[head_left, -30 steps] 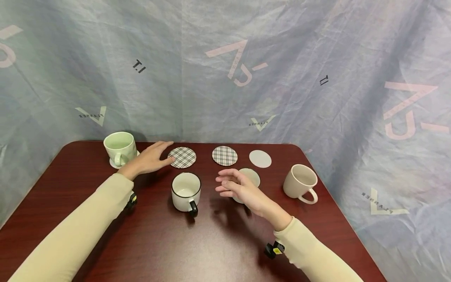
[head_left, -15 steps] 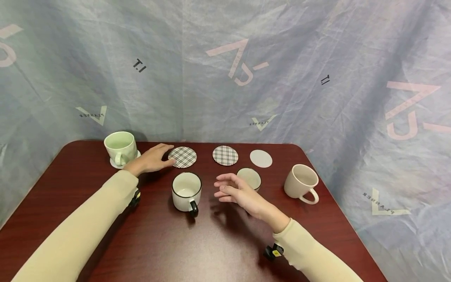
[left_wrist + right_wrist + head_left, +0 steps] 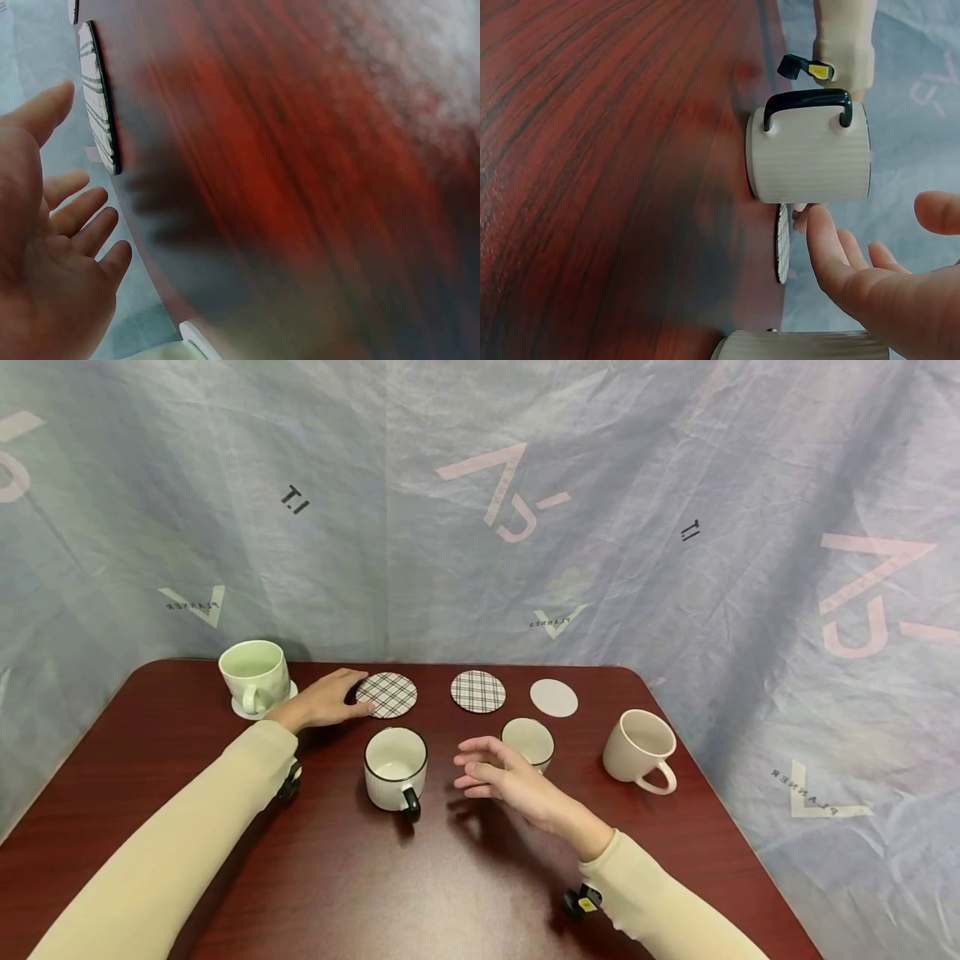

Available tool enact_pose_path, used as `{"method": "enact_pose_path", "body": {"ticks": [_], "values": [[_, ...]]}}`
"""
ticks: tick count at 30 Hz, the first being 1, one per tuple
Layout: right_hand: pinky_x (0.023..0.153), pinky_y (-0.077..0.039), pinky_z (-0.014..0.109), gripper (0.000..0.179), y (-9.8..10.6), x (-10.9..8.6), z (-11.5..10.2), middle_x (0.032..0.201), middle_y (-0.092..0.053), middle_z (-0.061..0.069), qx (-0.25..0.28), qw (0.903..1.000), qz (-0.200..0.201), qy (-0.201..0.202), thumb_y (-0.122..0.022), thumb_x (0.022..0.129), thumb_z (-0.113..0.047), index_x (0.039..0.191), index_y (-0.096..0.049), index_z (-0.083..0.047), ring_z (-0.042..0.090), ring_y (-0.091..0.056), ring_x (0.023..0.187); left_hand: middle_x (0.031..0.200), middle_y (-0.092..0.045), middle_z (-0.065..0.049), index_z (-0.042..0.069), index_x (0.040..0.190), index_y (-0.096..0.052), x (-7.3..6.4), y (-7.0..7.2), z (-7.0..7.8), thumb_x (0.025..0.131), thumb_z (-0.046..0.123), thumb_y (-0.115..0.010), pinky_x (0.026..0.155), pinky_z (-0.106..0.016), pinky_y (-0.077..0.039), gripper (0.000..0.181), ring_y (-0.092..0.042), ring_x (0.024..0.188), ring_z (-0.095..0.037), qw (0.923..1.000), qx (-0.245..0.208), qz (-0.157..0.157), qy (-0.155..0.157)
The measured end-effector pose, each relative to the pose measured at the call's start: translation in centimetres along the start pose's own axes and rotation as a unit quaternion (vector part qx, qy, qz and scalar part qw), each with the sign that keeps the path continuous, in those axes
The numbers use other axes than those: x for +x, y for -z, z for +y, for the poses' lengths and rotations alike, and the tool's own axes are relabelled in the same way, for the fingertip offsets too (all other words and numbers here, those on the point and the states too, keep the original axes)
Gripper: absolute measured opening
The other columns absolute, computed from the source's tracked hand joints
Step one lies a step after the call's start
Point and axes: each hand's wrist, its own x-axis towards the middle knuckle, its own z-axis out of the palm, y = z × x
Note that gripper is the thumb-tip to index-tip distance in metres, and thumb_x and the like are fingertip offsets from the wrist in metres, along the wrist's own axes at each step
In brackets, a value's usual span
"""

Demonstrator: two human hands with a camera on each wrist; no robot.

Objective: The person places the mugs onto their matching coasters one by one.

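A: Count, left to right?
B: 4 mugs, 4 round coasters (2 plaid, 2 pale), 2 hands. One dark red tabletop [image 3: 337, 893].
A: Far left?
B: Green mug [image 3: 255, 670], upright on the pale coaster [image 3: 239, 708], handle toward the wearer. Then left hand [image 3: 327, 697], just beside that mug.
A: Left hand state?
B: Spread, thumb well off the fingers. In the head view the thumb tip overlaps the edge of the left plaid coaster [image 3: 390, 695]. Contact: can't tell.
A: Where's that coaster?
B: Flat near the back edge, behind the white mug [image 3: 394, 781]. That mug is upright, black rim, black handle toward the wearer.
A: Further right?
B: Right plaid coaster [image 3: 478, 692], flat, apart from the left one. Right hand [image 3: 517, 783] is nearer the wearer, reaching into the gap right of the white mug. Fingers loosely bent, thumb parted, grip empty.
A: Anything blocked?
B: Right hand covers the lower part of the half-hidden mug [image 3: 528, 742]; rim shows behind it. White coaster [image 3: 554, 698] lies flat beyond that. Far right: beige mug [image 3: 636, 752], upright directly on the tabletop, handle to the near right.
A: Other gear?
B: Left wrist unit [image 3: 290, 779] and right wrist unit [image 3: 583, 902], black with yellow marks. Printed curtain [image 3: 480, 418] behind everything.
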Motion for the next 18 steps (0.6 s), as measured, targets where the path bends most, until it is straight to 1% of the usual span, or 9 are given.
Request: {"method": "enact_pose_path", "body": {"ticks": [4,9,13,18], "values": [[0.109,-0.053,0.052,0.044,0.04,0.16,0.34,0.149,-0.046,0.034,-0.002,1.0,0.0,-0.001,-0.052,0.109,-0.013,0.148,-0.042,0.006,0.047,-0.063,0.127,0.158,-0.04,-0.036,-0.011,0.156,-0.041,0.02,-0.09,-0.1,0.102,0.037,-0.069,0.122,-0.065,-0.031,0.078,-0.037,0.148,-0.053,1.0,-0.002,-0.002,0.002],[0.109,-0.053,0.051,0.045,0.17,0.3,0.58,0.15,-0.044,0.036,0.001,1.0,0.0,-0.004,-0.052,0.11,-0.013,0.148,-0.042,0.006,0.048,-0.062,0.128,0.159,-0.04,-0.036,-0.012,0.156,-0.041,0.22,-0.1,-0.13,0.103,0.038,-0.069,0.123,-0.064,-0.03,0.077,-0.036,0.149,-0.052,0.9999,0.003,-0.014,0.005],[0.108,-0.054,0.049,0.044,0.19,0.37,0.75,0.15,-0.045,0.036,0.0,1.0,0.0,-0.006,-0.052,0.109,-0.013,0.148,-0.042,0.006,0.047,-0.063,0.127,0.159,-0.04,-0.036,-0.012,0.156,-0.041,0.22,-0.18,-0.41,0.103,0.036,-0.07,0.123,-0.063,-0.03,0.077,-0.036,0.149,-0.052,0.9997,0.003,-0.021,0.009],[0.107,-0.055,0.049,0.044,0.03,0.44,0.99,0.149,-0.046,0.036,0.001,1.0,0.0,-0.007,-0.052,0.109,-0.013,0.148,-0.042,0.007,0.048,-0.063,0.127,0.159,-0.039,-0.037,-0.013,0.155,-0.041,0.23,-0.28,-0.96,0.102,0.035,-0.072,0.123,-0.064,-0.029,0.078,-0.035,0.15,-0.053,0.9996,0.002,-0.026,0.007]]}}
